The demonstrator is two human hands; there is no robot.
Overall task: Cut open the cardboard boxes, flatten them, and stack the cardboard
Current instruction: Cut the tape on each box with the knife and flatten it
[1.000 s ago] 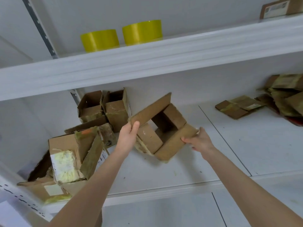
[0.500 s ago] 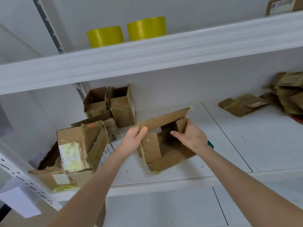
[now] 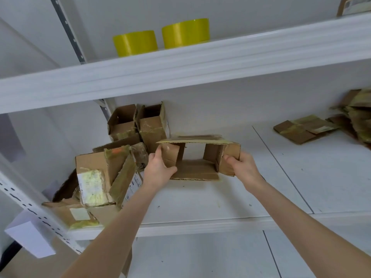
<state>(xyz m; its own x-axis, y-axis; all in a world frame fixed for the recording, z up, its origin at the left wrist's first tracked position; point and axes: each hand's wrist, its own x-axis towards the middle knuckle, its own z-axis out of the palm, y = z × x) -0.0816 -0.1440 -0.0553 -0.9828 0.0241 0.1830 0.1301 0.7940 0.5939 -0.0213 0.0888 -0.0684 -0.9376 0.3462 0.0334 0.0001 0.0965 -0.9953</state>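
Left hand (image 3: 158,169): fingers curled round the left flap of the opened box (image 3: 197,157).
Right hand (image 3: 242,167): grips the box's right flap.
Box: between both hands, on the shelf (image 3: 220,197).

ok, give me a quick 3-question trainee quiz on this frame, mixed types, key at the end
1. True or false: the yellow rolls stand on a shelf below the open box.
2. Multiple choice: the left hand and right hand each grip A) one end of the open box, B) a yellow roll, C) a knife.
3. Fill in: the flattened cardboard lies to the ___ of the open box.

Key:
1. False. They stand on the upper shelf, above the box.
2. A
3. right
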